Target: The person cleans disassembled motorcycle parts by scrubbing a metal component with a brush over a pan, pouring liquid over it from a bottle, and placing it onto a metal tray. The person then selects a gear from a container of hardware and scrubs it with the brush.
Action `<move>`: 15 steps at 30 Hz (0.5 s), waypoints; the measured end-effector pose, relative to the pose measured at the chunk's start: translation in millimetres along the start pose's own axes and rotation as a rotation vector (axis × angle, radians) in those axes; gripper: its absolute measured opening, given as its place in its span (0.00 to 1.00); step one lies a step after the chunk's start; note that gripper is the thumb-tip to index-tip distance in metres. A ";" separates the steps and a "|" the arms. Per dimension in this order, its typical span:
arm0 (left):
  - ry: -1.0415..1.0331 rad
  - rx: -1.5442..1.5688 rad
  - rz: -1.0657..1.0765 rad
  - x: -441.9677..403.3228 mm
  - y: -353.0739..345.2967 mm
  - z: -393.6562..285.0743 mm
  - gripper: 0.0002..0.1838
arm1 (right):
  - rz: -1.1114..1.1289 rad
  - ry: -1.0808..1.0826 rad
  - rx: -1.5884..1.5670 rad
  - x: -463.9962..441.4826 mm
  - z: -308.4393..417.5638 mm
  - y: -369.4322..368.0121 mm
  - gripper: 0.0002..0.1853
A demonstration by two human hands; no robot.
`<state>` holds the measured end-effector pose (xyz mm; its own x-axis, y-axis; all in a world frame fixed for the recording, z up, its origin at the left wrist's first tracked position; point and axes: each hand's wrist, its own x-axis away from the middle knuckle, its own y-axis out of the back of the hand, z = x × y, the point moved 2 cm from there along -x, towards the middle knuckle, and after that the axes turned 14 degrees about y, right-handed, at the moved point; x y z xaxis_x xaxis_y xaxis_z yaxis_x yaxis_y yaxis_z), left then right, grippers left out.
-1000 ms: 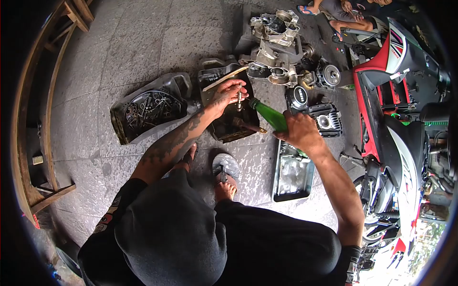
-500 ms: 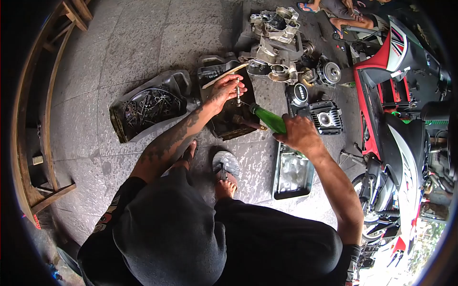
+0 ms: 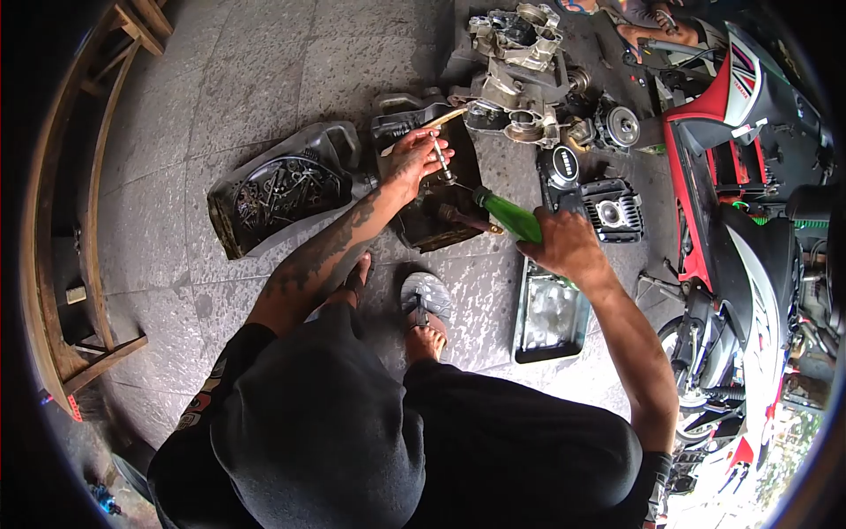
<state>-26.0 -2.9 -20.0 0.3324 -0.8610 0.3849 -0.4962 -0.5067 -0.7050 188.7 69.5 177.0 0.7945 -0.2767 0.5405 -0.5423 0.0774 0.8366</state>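
Observation:
My left hand [image 3: 414, 166] is closed around a slim, shiny metal rod-like part [image 3: 442, 161], which slants down toward the right. My right hand [image 3: 568, 245] grips a green bottle [image 3: 511, 218], tilted with its neck toward the part's lower end. A thin streak shows between the bottle's mouth and the part; I cannot tell what it is. Below both hands lies a dark, cut-open plastic jerrycan [image 3: 414, 222]. In it rests a brush-like tool [image 3: 463, 218] with a light-coloured tip. A pale wooden stick [image 3: 447, 118] sticks out beyond my left hand.
Left stands another cut jerrycan [image 3: 233, 231] full of bolts and small parts. Engine cases [image 3: 520, 97], a round-badged cover [image 3: 561, 169] and a finned cylinder head [image 3: 612, 212] lie ahead and right. A metal tray [image 3: 551, 322], a motorcycle [image 3: 740, 264], a wooden bench [image 3: 48, 220] and a seated person [image 3: 656, 35] surround me.
The view has shifted slightly, so the scene sits a little farther right. The metal part has gone from nearly upright to slanted. Both hands keep their hold.

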 end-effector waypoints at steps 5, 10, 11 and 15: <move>0.002 0.061 -0.093 -2.6 3.5 3.5 0.10 | -0.092 -0.013 0.016 3.6 1.2 0.2 0.26; -0.034 0.071 -0.087 -1.6 4.1 5.8 0.08 | -0.088 0.018 -0.016 3.0 -0.8 0.5 0.26; -0.031 0.076 -0.094 -1.9 3.4 6.3 0.08 | -0.089 0.019 -0.015 2.8 -0.5 1.2 0.26; -0.030 0.055 -0.115 -0.8 2.1 5.6 0.07 | -0.080 0.011 0.001 3.6 -1.5 -1.3 0.27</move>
<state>-22.8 -3.1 -25.1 0.4091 -0.7950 0.4478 -0.4087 -0.5985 -0.6890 192.6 69.8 178.1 0.8383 -0.2710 0.4731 -0.4772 0.0550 0.8771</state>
